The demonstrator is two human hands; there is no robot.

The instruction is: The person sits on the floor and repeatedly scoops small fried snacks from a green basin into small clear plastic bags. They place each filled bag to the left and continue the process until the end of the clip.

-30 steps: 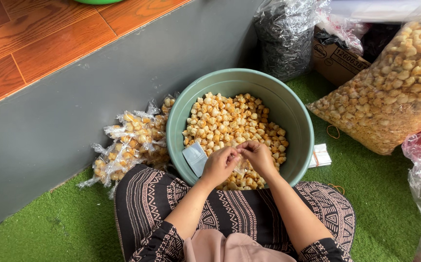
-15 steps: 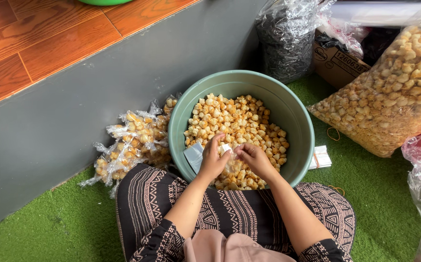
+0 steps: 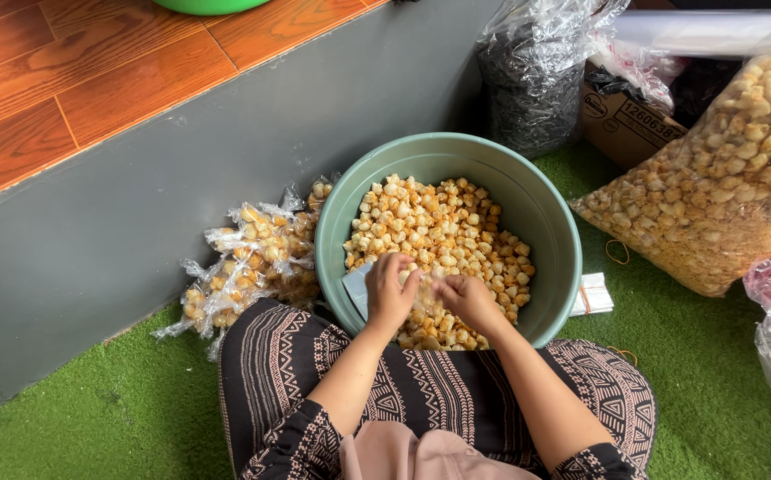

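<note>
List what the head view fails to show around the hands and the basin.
- Small clear bag: mostly hidden between left hand and right hand.
- Basin bottom: buried under snack pieces.
- Green bowl: cut off by top edge.
- Large snack bag: cut off at right edge.

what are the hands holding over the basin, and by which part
Both hands, left hand and right hand, pinch a small clear plastic bag by its top edge.

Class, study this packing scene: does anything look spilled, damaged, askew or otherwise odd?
Nothing stands out. The snack pieces stay inside the green basin, the filled small packets lie heaped beside it on the green mat, and both hands, left hand and right hand, work over the basin.
</note>
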